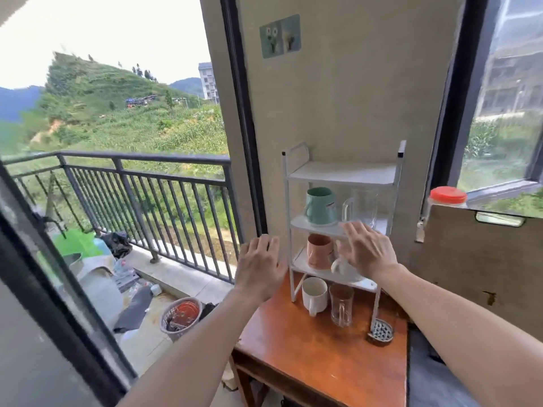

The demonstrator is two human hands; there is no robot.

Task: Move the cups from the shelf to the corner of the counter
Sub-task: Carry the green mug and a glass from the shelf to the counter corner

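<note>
A white three-tier shelf (343,174) stands on a brown wooden table (308,353). Its middle tier holds a green cup (321,205) and a clear glass mug (363,207). On the lower tier sit an orange cup (319,250) and a white cup (345,270), partly hidden by my right hand (365,249). A white mug (314,295) and a clear glass (341,304) stand on the table under the shelf. My right hand is open, fingers spread, in front of the lower tiers. My left hand (260,265) is open, left of the shelf, holding nothing.
A patterned strainer (381,331) lies on the table at the right. A red-lidded jar (447,198) stands on the window ledge above a cardboard sheet (482,265). To the left, a balcony with a metal railing (141,177), a basket (180,317) and clutter.
</note>
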